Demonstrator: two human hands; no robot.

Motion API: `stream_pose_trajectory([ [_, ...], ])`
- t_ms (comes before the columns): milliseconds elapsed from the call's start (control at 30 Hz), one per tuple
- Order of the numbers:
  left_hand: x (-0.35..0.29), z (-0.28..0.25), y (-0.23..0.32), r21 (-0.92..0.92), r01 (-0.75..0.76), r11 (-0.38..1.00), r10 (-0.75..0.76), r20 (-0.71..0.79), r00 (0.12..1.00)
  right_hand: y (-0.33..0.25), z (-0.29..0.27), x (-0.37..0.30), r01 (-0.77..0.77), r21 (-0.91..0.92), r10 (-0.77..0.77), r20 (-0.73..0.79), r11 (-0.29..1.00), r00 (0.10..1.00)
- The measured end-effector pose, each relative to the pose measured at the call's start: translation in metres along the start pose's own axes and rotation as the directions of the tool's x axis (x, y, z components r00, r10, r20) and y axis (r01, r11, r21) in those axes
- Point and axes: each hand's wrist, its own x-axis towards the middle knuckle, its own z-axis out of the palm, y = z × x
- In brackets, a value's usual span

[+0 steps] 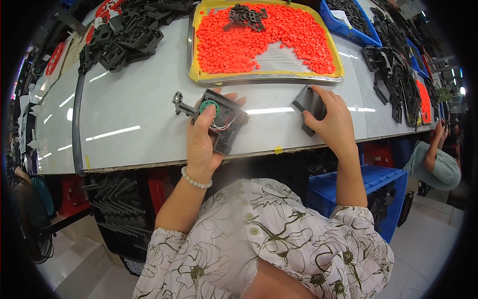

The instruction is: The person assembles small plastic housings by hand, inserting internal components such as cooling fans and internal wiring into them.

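Observation:
My left hand [203,134] is closed round a dark grey plastic housing [230,112], its open inside facing up. Inside it, under my thumb, sits a green round part [209,106], with thin red and white wires [221,125] beside it. A dark arm with a shiny end [182,103] sticks out from the housing's left side. To the right, my right hand [331,115] grips a flat dark grey cover [309,105] by its edges, tilted at the table surface. The two pieces are apart.
Beyond my hands stands a yellow-lined metal tray [269,78] of small red parts, with several black pieces [246,17] on top. Black plastic parts [124,40] are heaped at far left, more [388,74] at right. Blue bins [351,22] stand behind; a blue crate [368,179] sits below the table.

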Motion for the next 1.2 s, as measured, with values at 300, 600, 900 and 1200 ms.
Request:
stream_pose_trajectory([
  [300, 0.000, -0.006, -0.005, -0.110, -0.074, 0.991, 0.080, 0.050, 0.996, -0.065, 0.010, 0.008, 0.259, 0.613, -0.274, -0.072, 0.746, 0.959],
  [600, -0.009, 0.001, 0.001, 0.138, -0.102, 0.985, 0.097, 0.040, 0.994, -0.103, 0.026, 0.015, 0.423, 0.469, -0.413, -0.130, 0.775, 0.901],
  [900, -0.007, -0.005, -0.004, 0.019, -0.141, 0.990, 0.137, 0.114, 0.984, -0.108, 0.031, 0.013, 0.414, 0.437, -0.397, -0.136, 0.798, 0.908],
  [1200, -0.004, -0.004, -0.006, 0.029, -0.150, 0.988, 0.147, 0.089, 0.985, -0.112, 0.033, 0.013, 0.467, 0.362, -0.434, -0.175, 0.806, 0.884],
])
